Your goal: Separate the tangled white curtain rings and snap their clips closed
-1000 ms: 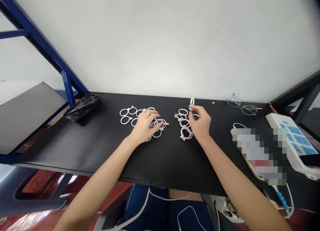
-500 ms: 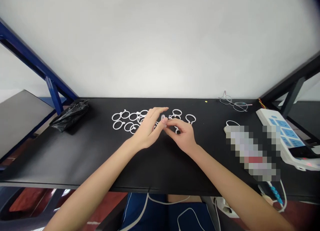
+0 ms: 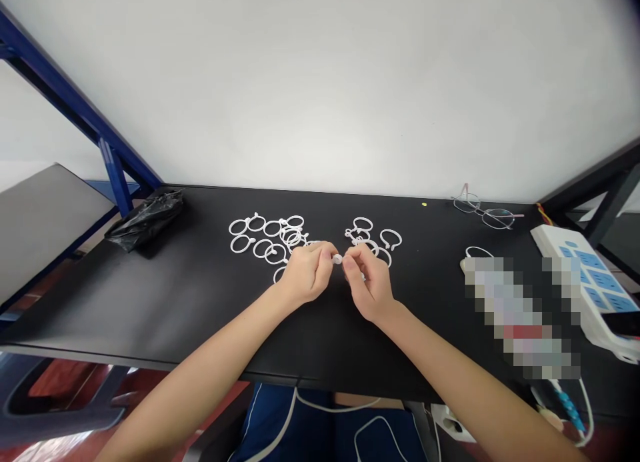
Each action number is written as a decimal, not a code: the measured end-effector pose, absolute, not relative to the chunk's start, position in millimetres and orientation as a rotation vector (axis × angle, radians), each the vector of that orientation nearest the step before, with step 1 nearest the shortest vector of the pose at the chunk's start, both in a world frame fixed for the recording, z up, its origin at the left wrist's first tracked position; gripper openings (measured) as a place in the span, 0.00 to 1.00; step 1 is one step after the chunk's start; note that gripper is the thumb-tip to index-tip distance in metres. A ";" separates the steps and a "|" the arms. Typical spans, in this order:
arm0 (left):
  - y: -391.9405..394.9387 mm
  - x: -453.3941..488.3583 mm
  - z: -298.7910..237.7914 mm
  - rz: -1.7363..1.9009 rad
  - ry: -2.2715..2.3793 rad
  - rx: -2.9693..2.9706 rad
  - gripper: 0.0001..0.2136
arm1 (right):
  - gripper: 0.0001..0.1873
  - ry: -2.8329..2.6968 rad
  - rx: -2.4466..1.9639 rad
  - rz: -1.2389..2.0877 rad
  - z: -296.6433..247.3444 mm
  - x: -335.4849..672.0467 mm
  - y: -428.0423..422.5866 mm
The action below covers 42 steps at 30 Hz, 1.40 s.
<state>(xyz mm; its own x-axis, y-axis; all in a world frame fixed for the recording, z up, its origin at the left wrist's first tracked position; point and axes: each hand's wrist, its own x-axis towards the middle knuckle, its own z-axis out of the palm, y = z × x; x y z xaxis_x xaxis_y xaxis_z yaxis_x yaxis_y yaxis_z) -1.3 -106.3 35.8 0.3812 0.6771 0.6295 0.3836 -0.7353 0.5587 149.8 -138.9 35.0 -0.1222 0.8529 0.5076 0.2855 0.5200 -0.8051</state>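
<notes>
Over the middle of the black table, my left hand (image 3: 307, 273) is closed, thumb and fingers pinching one side of a white plastic curtain ring (image 3: 337, 259). My right hand (image 3: 370, 279) is closed on the other side of it; only a small round eyelet shows between the fingertips, and the rest is mostly hidden. Beyond my left hand lie several white rings (image 3: 241, 243), which look closed, some overlapping. Past my right hand rests a smaller group of rings, among them one with a gap (image 3: 391, 239) at its lower side.
A crumpled black plastic bag (image 3: 145, 223) lies at the table's left end. To the right are eyeglasses (image 3: 497, 219), a pixelated object (image 3: 520, 319) with a cable, and a white power strip (image 3: 590, 275). White cables cross my lap below the table edge (image 3: 200, 371).
My left hand's fingers have gone from outstretched to curled in a pinch. Both hands are slightly lower and nearer me, and the small eyelet now shows between them. The view has shifted slightly.
</notes>
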 end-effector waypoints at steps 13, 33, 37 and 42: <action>-103.8 -4.8 42.5 1.120 1.017 2.428 0.17 | 0.16 -1.865 -1.058 0.562 33.1 147.2 -136.9; -102.3 -7.9 42.2 1.048 0.967 2.430 0.18 | 0.17 -1.805 -1.004 0.711 29.6 147.6 -136.7; -98.3 -12.5 43.1 1.095 0.990 2.443 0.19 | 0.19 -1.762 -1.046 0.643 31.7 150.6 -135.6; -88.0 -23.0 50.1 1.239 1.247 2.428 0.18 | 0.20 -1.509 -1.138 0.521 36.6 157.1 -128.8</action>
<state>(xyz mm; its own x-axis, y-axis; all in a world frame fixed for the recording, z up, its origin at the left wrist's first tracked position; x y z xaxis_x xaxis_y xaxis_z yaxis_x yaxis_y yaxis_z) -23.0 -88.0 50.1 0.3159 0.7299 0.6062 0.6110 -0.6452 0.4586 157.1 -128.8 36.6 0.0852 0.8623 0.4991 0.3702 0.4377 -0.8194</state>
